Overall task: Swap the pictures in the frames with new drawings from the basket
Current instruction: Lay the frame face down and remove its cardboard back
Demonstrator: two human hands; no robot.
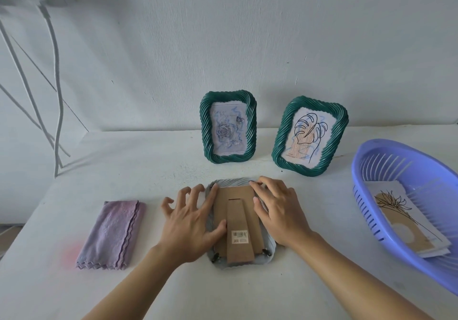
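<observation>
A grey frame (236,193) lies face down on the white desk (173,166), near the front edge and between the two hands, its brown cardboard back and folded stand (239,218) turned up, with a barcode sticker (239,237) on the stand. The left hand (190,223) is spread wide, its thumb resting against the left side of the stand and its forefinger touching the top left corner of the backing. The right hand (277,213) lies loosely over the right side, fingertips at the top right corner and thumb on the cardboard; neither hand grips anything. Behind, against the wall, two green frames stand upright: one with a bluish rose picture (228,127), one with a leaf line drawing (309,136). To the right a purple basket (357,161) holds a small pile of drawings (409,223). A folded lilac cloth (111,235) lies to the left.
</observation>
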